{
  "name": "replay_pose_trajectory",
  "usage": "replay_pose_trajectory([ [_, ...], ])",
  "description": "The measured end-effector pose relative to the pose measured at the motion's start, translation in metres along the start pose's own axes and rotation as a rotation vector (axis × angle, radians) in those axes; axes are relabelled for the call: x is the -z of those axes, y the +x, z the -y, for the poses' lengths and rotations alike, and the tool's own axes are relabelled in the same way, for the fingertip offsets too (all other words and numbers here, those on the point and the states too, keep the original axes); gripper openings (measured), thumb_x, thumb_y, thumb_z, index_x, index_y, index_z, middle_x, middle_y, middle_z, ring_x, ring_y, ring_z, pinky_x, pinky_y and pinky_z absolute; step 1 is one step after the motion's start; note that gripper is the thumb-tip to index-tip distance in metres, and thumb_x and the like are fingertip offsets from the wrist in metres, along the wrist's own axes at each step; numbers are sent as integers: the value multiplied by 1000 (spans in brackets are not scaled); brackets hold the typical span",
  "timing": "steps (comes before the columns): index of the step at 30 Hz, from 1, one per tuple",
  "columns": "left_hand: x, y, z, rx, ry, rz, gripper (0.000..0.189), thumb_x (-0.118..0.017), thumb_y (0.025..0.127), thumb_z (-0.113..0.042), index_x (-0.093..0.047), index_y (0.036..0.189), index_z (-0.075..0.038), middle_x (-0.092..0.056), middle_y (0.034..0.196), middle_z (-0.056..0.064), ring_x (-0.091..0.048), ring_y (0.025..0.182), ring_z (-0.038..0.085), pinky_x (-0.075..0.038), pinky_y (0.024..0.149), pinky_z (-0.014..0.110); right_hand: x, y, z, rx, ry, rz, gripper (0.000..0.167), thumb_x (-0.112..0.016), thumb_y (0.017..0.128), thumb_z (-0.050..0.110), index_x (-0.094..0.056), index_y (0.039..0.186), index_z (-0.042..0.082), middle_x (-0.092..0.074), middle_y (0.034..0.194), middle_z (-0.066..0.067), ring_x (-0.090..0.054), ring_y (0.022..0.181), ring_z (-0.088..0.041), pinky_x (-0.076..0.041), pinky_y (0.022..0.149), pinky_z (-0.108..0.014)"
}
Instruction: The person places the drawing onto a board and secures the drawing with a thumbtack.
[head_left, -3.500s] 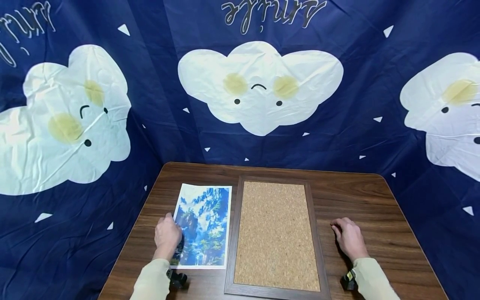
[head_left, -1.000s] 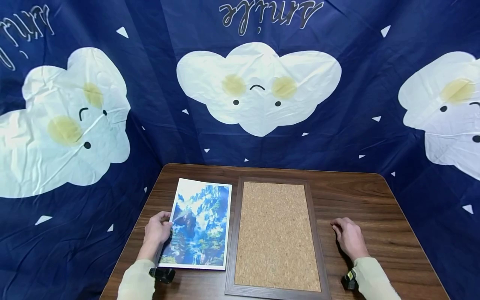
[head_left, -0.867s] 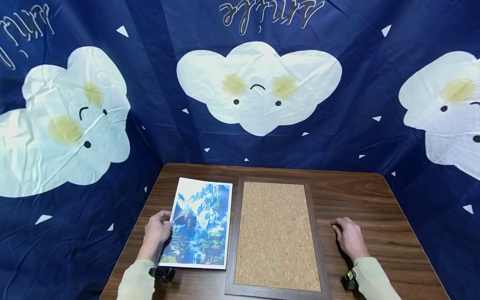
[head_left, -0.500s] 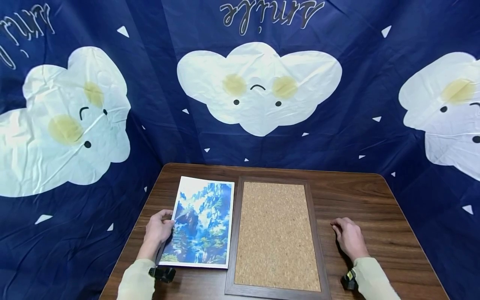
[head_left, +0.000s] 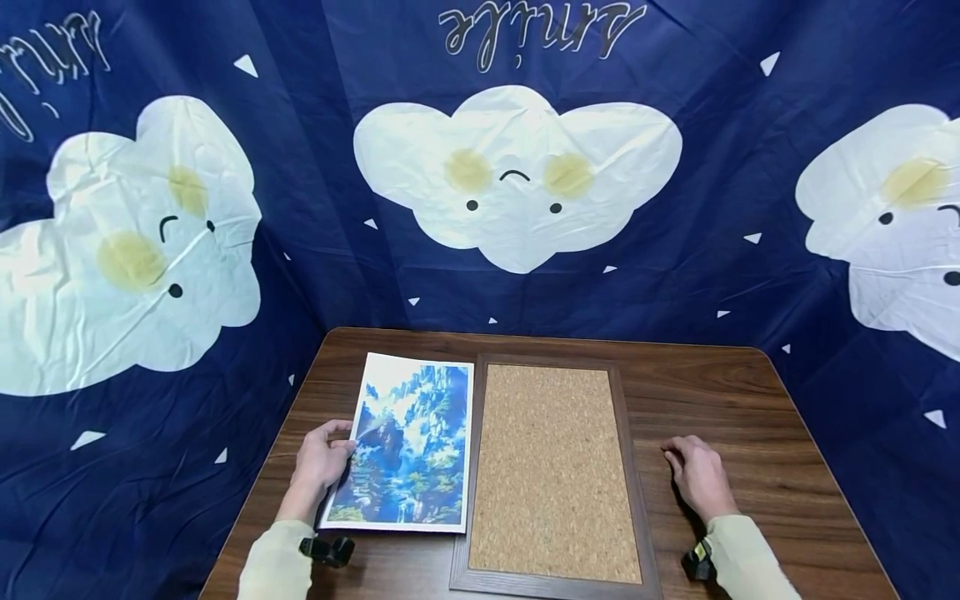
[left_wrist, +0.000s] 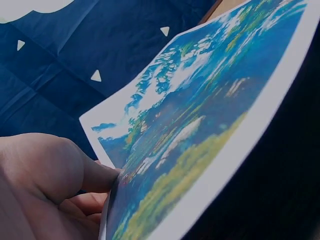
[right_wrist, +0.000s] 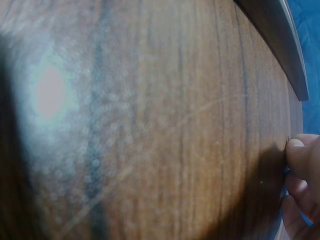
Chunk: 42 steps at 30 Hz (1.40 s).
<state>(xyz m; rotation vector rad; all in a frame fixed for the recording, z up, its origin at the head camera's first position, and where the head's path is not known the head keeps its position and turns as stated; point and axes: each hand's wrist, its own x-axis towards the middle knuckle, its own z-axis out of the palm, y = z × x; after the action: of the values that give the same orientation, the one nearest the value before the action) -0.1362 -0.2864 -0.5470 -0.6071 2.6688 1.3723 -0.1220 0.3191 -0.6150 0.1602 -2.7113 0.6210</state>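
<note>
Left hand (head_left: 321, 460) pinching landscape print (head_left: 411, 442), right hand (head_left: 699, 473) loosely curled, brown frame (head_left: 555, 585) enclosing cork (head_left: 553, 471)

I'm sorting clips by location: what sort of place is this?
Probably an indoor booth screened off for tabletop work: navy cloud-print fabric hangs on three sides of a wooden table, which bears a framed cork board.

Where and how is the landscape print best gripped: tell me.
The landscape print is probably best pinched at its left edge, near the middle, coming from the left, thumb on top. The thin sheet is raised there, where the left hand holds it; its right edge overlaps the framed cork board in the head view.
</note>
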Motion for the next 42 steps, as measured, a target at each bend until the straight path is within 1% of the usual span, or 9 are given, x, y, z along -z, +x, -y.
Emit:
replay_pose_trajectory([
  [3,-2,0,-1,4,-41,11,32,-62,101,-3,-64,133,2,-70,75,7,-64,61,18,-50,56,34,1,0,1,0,1,2,9,-77,89,-6,-76,92,3,-70,90,-12,-70,82,-34,-58,73,-54],
  [8,-5,-2,-1,-8,-66,18,32,-61,101,0,-63,133,3,-72,79,10,-65,63,18,-51,55,33,2,0,2,-3,5,5,10,-77,89,-6,-76,92,3,-70,90,-12,-70,82,-33,-58,72,-53],
  [14,-10,-3,0,-19,-89,28,32,-61,101,1,-63,132,4,-75,83,12,-67,63,18,-53,55,34,3,1,3,14,1,-8,10,-77,88,-7,-76,91,3,-70,89,-12,-70,81,-32,-58,71,-53],
  [17,-13,-4,-1,-13,-98,35,32,-61,101,1,-63,132,4,-75,84,13,-67,64,18,-53,56,34,3,1,3,15,-1,-8,10,-77,88,-7,-75,91,2,-70,88,-12,-70,81,-32,-58,71,-52],
  [21,-18,-6,-4,-10,-106,47,32,-60,101,1,-63,132,3,-75,89,16,-67,67,19,-53,58,35,4,0,3,3,-2,3,10,-77,89,-7,-75,90,3,-69,88,-12,-69,81,-32,-58,72,-53],
  [27,-23,-6,-6,-6,-112,47,32,-61,101,0,-64,133,2,-75,98,19,-68,70,19,-53,60,35,3,0,4,-1,2,8,9,-77,89,-6,-75,92,3,-70,89,-12,-70,82,-33,-58,73,-54],
  [32,-28,-6,-7,12,-135,61,32,-61,101,0,-64,133,1,-77,96,18,-70,70,19,-54,59,35,3,0,3,6,4,2,9,-77,89,-6,-76,92,2,-70,90,-13,-70,82,-34,-58,73,-54],
  [37,-34,-8,-8,5,-146,61,31,-61,101,1,-64,132,2,-76,95,17,-69,70,19,-53,60,34,2,0,3,12,6,-4,9,-77,89,-6,-75,92,2,-70,89,-13,-70,83,-35,-58,73,-54],
  [42,-42,-10,-9,-9,-159,64,31,-61,100,2,-64,132,2,-75,100,19,-69,73,18,-53,62,34,3,0,3,5,2,-7,9,-77,88,-7,-75,91,2,-70,89,-13,-70,82,-34,-58,74,-54],
])
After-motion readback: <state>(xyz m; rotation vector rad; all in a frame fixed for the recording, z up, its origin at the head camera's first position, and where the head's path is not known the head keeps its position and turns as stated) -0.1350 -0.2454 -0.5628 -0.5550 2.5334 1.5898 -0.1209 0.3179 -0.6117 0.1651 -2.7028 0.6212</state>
